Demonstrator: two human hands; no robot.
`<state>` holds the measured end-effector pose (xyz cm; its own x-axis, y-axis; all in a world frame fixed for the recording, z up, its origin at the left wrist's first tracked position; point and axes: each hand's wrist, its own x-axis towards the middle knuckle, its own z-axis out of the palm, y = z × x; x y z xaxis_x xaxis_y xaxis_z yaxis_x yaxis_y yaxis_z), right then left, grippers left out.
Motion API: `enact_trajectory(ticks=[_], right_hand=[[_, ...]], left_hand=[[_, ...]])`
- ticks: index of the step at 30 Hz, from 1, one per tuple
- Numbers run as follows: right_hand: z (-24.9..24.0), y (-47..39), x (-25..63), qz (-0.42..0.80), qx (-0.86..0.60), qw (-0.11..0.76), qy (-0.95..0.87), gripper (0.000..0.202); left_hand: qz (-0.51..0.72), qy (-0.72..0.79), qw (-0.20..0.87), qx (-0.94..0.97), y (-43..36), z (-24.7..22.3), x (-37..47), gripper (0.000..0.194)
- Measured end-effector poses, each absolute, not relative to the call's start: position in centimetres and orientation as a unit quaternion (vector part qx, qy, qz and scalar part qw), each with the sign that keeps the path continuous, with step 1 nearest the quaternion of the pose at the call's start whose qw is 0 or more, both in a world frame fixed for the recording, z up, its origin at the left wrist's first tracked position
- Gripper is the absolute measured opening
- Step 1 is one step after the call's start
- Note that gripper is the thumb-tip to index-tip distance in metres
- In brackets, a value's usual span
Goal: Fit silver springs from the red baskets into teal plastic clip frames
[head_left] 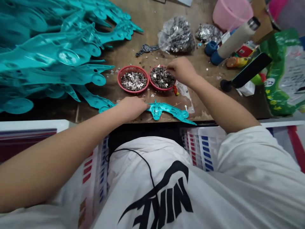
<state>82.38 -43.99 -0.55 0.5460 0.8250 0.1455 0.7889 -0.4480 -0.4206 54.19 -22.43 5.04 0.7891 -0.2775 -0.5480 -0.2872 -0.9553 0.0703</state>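
Note:
A long, curved teal plastic part (168,108) lies along the front edge of the table. My left hand (133,107) is closed over its left half, with the fingertips near its middle. My right hand (182,70) reaches to the right red basket (162,90), which is full of small metal clips (159,76). Its fingers are bent together at the basket's right side, and what they pinch, if anything, is hidden. Beside it stands the left red basket (133,91), holding more small metal clips (133,81).
Teal parts (47,57) are heaped on the left. Behind the baskets lie a dark plastic piece (147,49) and a clear bag of metal pieces (177,35). A bottle (234,41), a pink bucket (232,14), a black fan-like blade (252,70) and a green bag (276,79) crowd the right.

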Motion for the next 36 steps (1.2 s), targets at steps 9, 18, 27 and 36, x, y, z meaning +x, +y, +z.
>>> enact_trajectory(ticks=[9, 18, 27, 36], right_hand=[[5.9, -44.5, 74.9, 0.102, -0.894, 0.264, -0.349, 0.029], [5.7, -47.9, 69.2, 0.226, -0.852, 0.296, -0.367, 0.040], [5.8, -47.9, 69.2, 0.238, -0.847, 0.214, -0.425, 0.031], [5.4, -48.0, 69.6, 0.267, -0.843, 0.157, -0.440, 0.027]], left_hand=[[0.255, 0.154, 0.054, -0.953, -22.7, 4.7, 54.5, 0.058], [0.272, 0.054, 0.076, -0.958, -22.6, 6.1, 53.7, 0.054], [0.271, 0.057, 0.074, -0.958, -21.8, 5.6, 53.9, 0.055], [0.301, 0.022, 0.093, -0.949, -20.4, 4.2, 54.6, 0.054]])
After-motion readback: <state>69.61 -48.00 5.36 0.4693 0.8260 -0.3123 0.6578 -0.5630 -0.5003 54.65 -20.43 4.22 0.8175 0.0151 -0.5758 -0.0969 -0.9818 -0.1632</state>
